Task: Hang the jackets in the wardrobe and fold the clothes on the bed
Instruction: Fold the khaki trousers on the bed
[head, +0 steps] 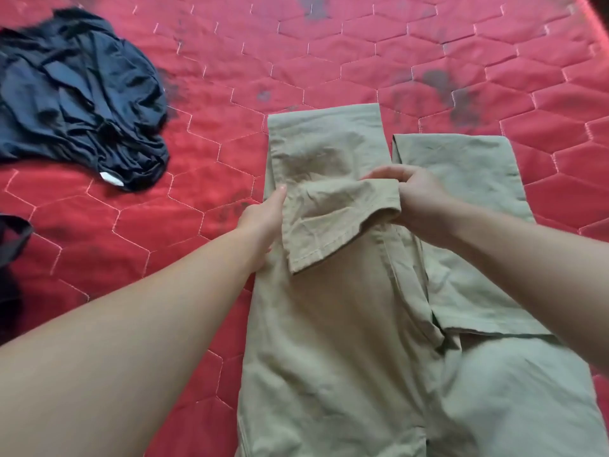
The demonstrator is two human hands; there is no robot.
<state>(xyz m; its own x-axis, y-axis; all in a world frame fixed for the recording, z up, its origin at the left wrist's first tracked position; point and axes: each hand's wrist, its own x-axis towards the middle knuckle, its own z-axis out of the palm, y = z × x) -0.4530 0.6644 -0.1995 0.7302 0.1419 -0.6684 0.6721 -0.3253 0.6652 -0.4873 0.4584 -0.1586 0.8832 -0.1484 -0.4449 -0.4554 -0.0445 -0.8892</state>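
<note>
Red quilted bedding (329,54), stitched in hexagons and marked with dark smudges, fills my view from the head camera. On it, right of centre, I see the khaki trousers (329,341) spread flat, waist end nearest me and the legs running away. One leg end is doubled back toward me and lies on the same leg, its hem (316,255) slanting across the cloth. My right hand (418,199) grips the right corner of that folded-back end, fingers curled round the fabric with the thumb on top. My left hand (263,222) is at the left edge of the same flap, thumb straight along it; the other fingers are tucked under the cloth, so I cannot tell how they lie. Well apart to the left lies a crumpled navy garment (75,100) with a small white tag (112,179) showing. Another dark cloth (13,235) pokes in at the left edge.
</note>
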